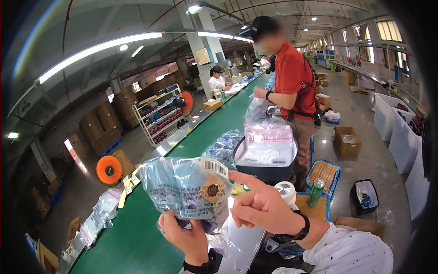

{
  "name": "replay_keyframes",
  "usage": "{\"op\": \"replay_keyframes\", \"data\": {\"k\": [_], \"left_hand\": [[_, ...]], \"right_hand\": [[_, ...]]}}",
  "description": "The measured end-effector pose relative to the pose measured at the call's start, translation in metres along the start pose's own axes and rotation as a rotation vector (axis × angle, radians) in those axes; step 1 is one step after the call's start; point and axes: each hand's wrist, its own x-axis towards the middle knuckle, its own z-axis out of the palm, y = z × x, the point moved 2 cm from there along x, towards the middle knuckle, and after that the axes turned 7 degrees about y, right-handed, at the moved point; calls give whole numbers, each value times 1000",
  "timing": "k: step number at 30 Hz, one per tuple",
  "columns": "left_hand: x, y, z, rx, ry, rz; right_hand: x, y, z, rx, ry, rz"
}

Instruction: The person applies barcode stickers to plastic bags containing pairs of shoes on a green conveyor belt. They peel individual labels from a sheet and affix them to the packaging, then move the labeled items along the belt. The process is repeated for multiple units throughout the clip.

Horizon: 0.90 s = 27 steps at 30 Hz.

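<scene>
Left grip (185, 235) pinches the clear bag (175, 182) just above it, while right grip (264, 210), half-curled and apparently empty, has its index finger at the label (214, 168), which could crease if slack plastic buckles.

A crinkled, labelled clear bag (182, 188) is held up.

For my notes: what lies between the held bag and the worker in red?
Head view: beyond the held bag, a dark bin of clear bags and, left of it, crumpled plastic on the green belt.
</scene>
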Motion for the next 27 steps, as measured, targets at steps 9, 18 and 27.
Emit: {"op": "replay_keyframes", "data": {"k": [9, 18, 27], "left_hand": [[-6, 14, 6, -52, -74, -124], [-5, 10, 8, -39, -50, -81], [-2, 11, 7, -44, 39, -7]], "right_hand": [[-11, -7, -13, -82, 41, -122], [-16, 5, -13, -74, 38, -240], [-10, 9, -25, 207, 71, -42]]}}
